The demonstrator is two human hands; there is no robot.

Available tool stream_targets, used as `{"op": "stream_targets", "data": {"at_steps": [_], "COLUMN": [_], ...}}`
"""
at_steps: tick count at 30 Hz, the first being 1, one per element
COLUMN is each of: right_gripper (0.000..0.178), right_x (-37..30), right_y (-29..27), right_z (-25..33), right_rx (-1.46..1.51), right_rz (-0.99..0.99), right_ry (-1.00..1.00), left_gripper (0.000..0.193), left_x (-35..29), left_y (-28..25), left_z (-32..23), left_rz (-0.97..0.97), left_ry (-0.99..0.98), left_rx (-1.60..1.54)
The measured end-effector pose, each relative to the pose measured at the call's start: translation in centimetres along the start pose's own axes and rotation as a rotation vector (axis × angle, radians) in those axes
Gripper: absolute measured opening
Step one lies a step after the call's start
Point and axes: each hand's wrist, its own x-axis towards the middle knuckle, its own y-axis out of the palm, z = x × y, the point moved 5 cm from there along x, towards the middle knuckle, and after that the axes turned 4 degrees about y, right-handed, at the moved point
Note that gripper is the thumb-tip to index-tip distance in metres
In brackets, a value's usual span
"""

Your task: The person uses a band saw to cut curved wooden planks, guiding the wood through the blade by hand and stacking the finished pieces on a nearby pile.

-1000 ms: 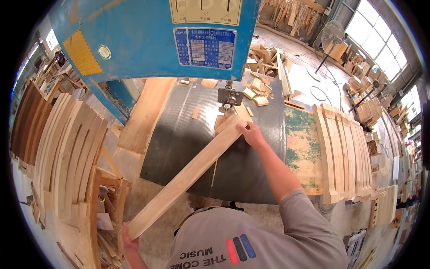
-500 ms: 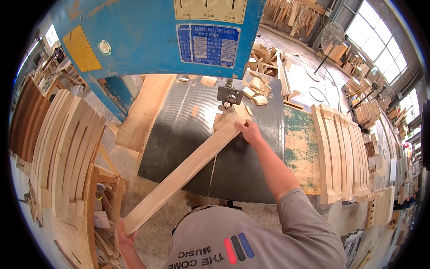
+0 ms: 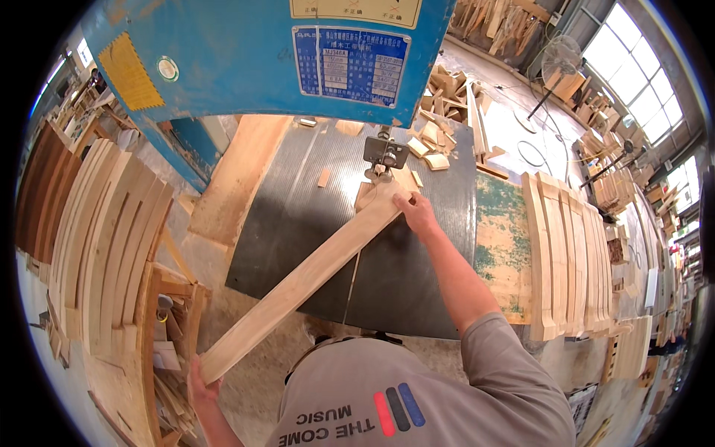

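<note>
A long pale wooden board (image 3: 302, 279) lies aslant across the dark ribbed table (image 3: 298, 223) of a blue band saw (image 3: 223, 59). Its far end sits right under the saw's blade guide (image 3: 386, 153), where a curved line shows on the wood. The blade itself is hard to make out. My right hand (image 3: 417, 212) grips the board's right edge close to the guide. Down at the near end, which sticks out past the table, my left hand (image 3: 204, 384) is closed around the board's end. Small offcuts (image 3: 430, 141) lie beside and behind the guide.
Stacked boards (image 3: 112, 246) stand on a wooden rack at my left. To the right, shaped wooden pieces (image 3: 570, 257) stand in a row beside a green-stained panel (image 3: 503, 242). A heap of scrap wood (image 3: 447, 93) lies behind the table, with a fan (image 3: 558, 63) farther back.
The view has shifted slightly. Both hands keep their hold on the board, and its near end sits a touch farther left. The far end stays by the blade guide.
</note>
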Motion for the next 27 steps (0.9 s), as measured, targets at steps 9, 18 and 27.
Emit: {"op": "stream_targets", "data": {"at_steps": [9,18,27], "right_gripper": [0.040,0.037,0.036], "right_x": [1.3,3.4,4.3], "right_y": [0.0,-0.4,-0.7], "right_z": [0.0,-0.6,0.8], "right_rx": [0.101,0.150,0.109], "right_rz": [0.051,0.100,0.164], "right_ry": [-0.030,-0.075,-0.048], "left_gripper": [0.041,0.043,0.043], "left_x": [-1.5,-6.1,-10.5], "left_y": [0.3,1.8,2.5], "left_z": [1.9,5.9,11.0], "left_rz": [-0.031,-0.047,-0.103], "left_ry": [0.015,0.049,0.047], "left_rx": [-0.030,-0.050,-0.120]}}
